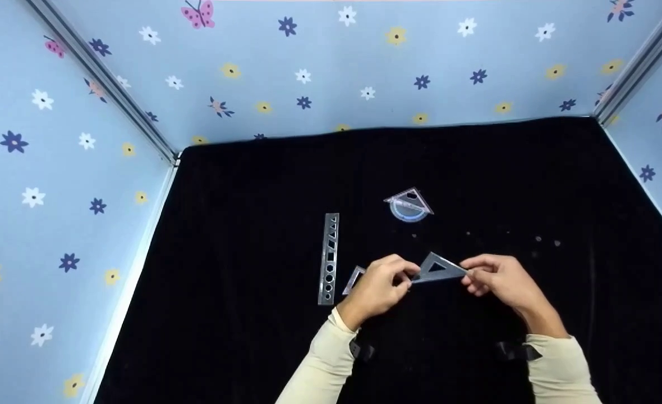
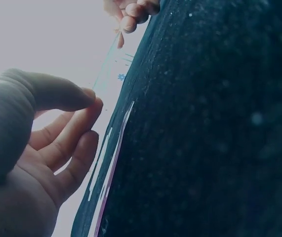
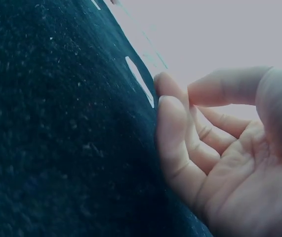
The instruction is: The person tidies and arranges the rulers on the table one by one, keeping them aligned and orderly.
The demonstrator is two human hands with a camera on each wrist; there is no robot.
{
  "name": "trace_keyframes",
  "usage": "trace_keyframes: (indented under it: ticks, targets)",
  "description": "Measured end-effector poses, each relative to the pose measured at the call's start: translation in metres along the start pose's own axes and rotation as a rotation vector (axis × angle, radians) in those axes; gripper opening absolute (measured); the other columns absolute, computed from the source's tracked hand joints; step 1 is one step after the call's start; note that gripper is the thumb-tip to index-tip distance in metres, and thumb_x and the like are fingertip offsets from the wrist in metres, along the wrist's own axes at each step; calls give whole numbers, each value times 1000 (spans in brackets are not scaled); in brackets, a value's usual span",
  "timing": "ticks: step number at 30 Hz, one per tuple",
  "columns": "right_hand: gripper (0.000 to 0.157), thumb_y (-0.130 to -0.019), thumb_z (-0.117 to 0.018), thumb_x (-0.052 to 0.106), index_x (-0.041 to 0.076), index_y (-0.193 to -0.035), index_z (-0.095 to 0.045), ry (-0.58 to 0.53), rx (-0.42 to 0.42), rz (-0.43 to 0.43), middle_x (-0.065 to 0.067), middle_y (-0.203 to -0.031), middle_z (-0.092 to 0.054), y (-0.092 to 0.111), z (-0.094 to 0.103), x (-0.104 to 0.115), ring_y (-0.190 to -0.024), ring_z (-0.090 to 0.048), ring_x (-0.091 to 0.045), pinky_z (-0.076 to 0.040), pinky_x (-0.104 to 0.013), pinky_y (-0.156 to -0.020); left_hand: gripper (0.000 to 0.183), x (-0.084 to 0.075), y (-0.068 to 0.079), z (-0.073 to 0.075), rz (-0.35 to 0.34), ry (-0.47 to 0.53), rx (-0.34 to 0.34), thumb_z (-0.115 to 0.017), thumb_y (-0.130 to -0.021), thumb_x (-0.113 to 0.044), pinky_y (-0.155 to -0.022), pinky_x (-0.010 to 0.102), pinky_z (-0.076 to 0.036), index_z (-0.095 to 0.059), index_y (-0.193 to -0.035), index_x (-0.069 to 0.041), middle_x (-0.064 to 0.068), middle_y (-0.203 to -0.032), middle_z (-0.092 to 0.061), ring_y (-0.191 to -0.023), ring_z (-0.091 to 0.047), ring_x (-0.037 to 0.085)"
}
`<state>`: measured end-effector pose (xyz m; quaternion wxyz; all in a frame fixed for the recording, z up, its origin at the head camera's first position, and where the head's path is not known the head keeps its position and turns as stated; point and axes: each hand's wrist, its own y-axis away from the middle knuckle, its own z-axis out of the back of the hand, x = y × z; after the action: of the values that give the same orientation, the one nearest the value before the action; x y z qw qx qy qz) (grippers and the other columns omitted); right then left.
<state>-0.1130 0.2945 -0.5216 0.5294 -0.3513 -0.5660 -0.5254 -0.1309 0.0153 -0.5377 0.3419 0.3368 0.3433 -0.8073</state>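
A clear set square [image 1: 447, 273] with a triangular cut-out is held between the two hands, over the black cloth. My left hand [image 1: 380, 281] pinches its left corner between thumb and fingertips. At the opposite corner, the thumb and fingers of my right hand [image 1: 497, 277] pinch it too. In the left wrist view the set square [image 2: 102, 74] shows nearly edge-on, a thin pale line running between both hands. Partly hidden behind the left hand, a pink-edged clear piece [image 1: 353, 280] lies on the cloth.
Left of the hands lies a clear stencil ruler [image 1: 325, 258] with several shaped holes. Farther back, a pinkish set square [image 1: 421, 202] overlaps a round-edged protractor [image 1: 408, 216]. Flowered blue panels [image 1: 336, 73] border the black cloth [image 1: 241, 235] at the back and sides.
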Motion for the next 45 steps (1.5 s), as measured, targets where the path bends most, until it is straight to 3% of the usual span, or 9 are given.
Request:
trace_keyframes:
  ticks: [8, 15, 21, 30, 38, 45]
  targets:
    - [27, -89, -58, -8, -19, -113, -60, 40, 18, -7, -21, -84, -70, 0, -3, -2, -65, -68, -19, -59, -34, -61, 23, 3, 1, -1, 48, -143, 2, -71, -85, 5, -77, 12, -48, -75, -105, -6, 1, -95, -67, -81, -62, 3]
    - [28, -90, -59, -6, -19, -114, -59, 27, 31, -3, -22, -86, -71, 1, -5, -1, -66, -69, -20, -58, -34, -60, 18, 6, 2, -3, 45, -344, -38, -74, -87, -6, -77, 19, -50, -76, -103, -14, -6, -89, -67, -80, -62, 4]
    - [26, -92, -59, -6, -19, -114, -59, -14, 8, -11, -21, -86, -71, 2, -7, 1, -66, -69, -21, -58, -33, -60, 17, 5, 3, -2, 43, -460, -45, -77, -85, -13, -74, 27, -51, -76, -102, -18, -11, -86, -68, -80, -63, 6]
    - [25, -93, -59, -5, -19, -114, -59, -10, -26, -6, -22, -87, -71, 2, -6, 3, -66, -69, -21, -58, -33, -60, 16, 3, 2, -1, 49, -506, 14, -75, -87, -22, -71, 27, -47, -76, -103, -21, -14, -85, -65, -79, -59, 7]
    - [25, -92, -59, -2, -14, -114, -62, 133, -47, -29, -18, -88, -73, 2, -1, 4, -68, -69, -21, -56, -32, -59, 25, 2, 1, 0, 82, -525, 116, -75, -88, -34, -77, 29, -42, -75, -110, -23, -10, -95, -63, -88, -56, 10]
    - [23, -91, -58, -2, -11, -111, -65, 244, -61, -26, -14, -84, -72, 3, 2, 1, -63, -65, -18, -52, -29, -53, 31, 2, 3, -1, 85, -566, 158, -76, -86, -37, -80, 29, -41, -74, -114, -25, -9, -101, -61, -93, -56, 12]
